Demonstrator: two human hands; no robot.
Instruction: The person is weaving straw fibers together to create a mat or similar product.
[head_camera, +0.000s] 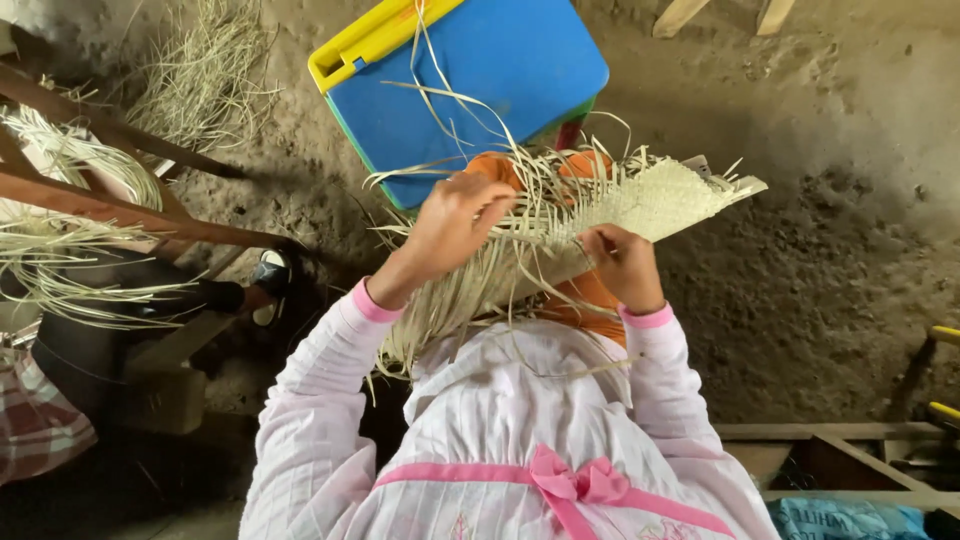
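Weaving straw at frame centre.
I see my left hand (455, 225) pinching loose strands and my right hand (622, 265) gripping the woven straw mat (650, 200), held above an orange cloth (590, 295); a blue stool (490, 70) sits behind.

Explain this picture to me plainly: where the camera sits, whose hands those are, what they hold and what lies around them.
There is one picture, taken by a camera worn on a person's head and looking down, so the pink-and-white sleeves and both hands are that person's own. No machine is involved. The left hand and the right hand both grip a partly woven straw piece, its finished part a tight pale mat and its loose straw strands hanging toward the lap. Beyond it stands a blue plastic stool with a yellow edge on a dirt floor. To the left, more straw bundles lie over wooden poles.
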